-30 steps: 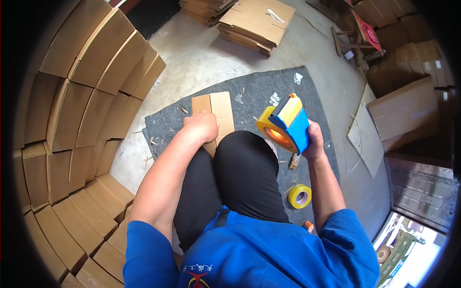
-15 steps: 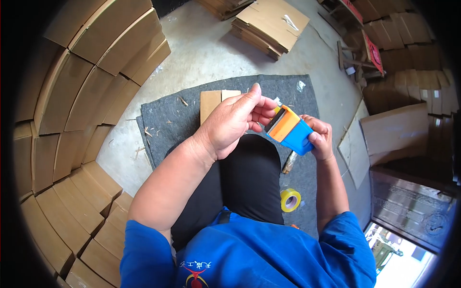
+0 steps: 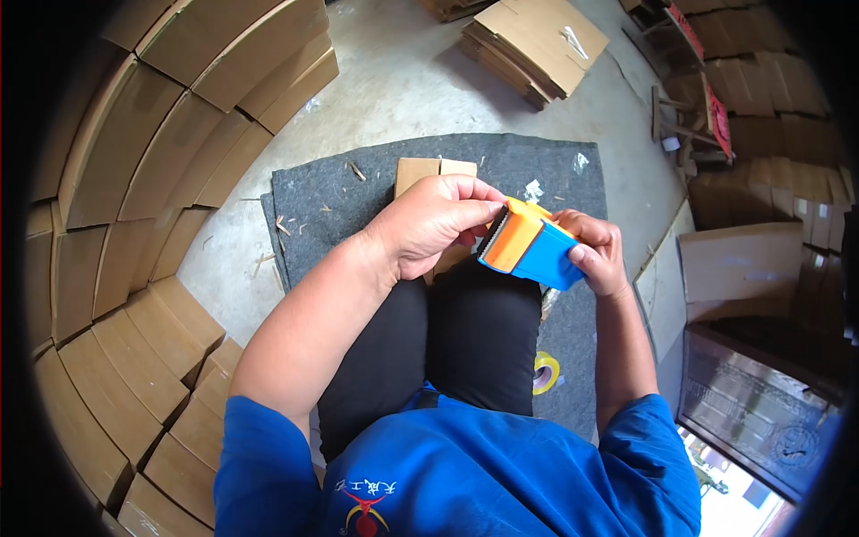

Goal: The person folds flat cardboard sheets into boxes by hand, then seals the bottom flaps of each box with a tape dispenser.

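My right hand (image 3: 597,251) grips a blue and orange tape dispenser (image 3: 530,248) by its blue end, above my right knee. The dispenser's dark toothed edge faces left. At its upper left corner, my left hand (image 3: 442,219) has thumb and fingertips pinched together; whatever lies between them is too small to make out. Below my left hand, a cardboard box (image 3: 417,169) shows in part on the grey mat (image 3: 331,197). A yellow tape roll (image 3: 545,372) lies on the mat beside my right thigh.
Stacked cartons (image 3: 148,170) rise along the left side. A pile of flat cardboard (image 3: 537,40) lies on the floor ahead. More cardboard (image 3: 743,259) and a wooden stand with a red panel (image 3: 718,119) are on the right. Scraps are scattered on the mat.
My left fingers have closed into a pinch at the dispenser's corner. The dispenser has turned to lie flatter and shifted slightly left. The whole view has shifted a little.
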The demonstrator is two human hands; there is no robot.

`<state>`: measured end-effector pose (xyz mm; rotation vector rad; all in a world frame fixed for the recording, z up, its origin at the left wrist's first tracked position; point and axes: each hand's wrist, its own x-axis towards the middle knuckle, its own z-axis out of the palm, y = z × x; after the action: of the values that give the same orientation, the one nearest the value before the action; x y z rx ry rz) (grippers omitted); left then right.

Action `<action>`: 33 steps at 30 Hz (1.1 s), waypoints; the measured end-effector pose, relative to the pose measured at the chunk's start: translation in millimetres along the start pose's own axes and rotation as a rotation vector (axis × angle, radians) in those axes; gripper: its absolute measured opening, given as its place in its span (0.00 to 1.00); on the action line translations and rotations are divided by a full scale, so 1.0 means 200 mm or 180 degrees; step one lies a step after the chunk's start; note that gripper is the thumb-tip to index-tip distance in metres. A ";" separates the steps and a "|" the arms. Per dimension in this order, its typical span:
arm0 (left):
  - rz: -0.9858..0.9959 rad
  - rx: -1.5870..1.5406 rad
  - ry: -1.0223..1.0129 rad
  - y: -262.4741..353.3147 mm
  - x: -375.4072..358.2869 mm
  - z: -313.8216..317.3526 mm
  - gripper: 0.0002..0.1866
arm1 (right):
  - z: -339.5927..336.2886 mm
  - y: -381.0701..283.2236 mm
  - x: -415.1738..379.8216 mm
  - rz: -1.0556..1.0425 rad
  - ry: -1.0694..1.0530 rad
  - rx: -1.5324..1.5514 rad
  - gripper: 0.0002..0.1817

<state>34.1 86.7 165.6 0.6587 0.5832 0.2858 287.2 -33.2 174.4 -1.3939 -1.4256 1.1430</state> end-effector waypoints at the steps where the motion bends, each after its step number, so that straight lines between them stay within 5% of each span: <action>1: 0.0052 0.0185 0.0114 -0.01 0.02 -0.02 0.08 | 0.00 -0.01 0.01 0.0011 -0.0008 0.0009 0.22; 5: 0.0235 0.0995 0.0857 -0.05 0.07 -0.08 0.09 | 0.04 -0.03 0.10 0.0698 -0.0069 -0.0491 0.25; 12: 0.0068 0.0453 0.1128 -0.09 0.14 -0.40 0.06 | 0.05 -0.03 0.33 0.1521 -0.0383 -0.0995 0.29; 20: -0.0223 -0.0484 0.1308 -0.15 0.14 -0.80 0.02 | -0.09 0.00 0.46 0.1788 -0.0592 -0.1462 0.29; 33: -0.0073 -0.0624 0.1179 -0.43 0.27 -0.92 0.05 | -0.08 0.17 0.58 0.1995 -0.0891 -0.1619 0.30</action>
<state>-25.5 135.4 -31.1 0.4103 0.9034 0.4424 304.7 82.7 140.8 -2.2165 -1.5947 1.4658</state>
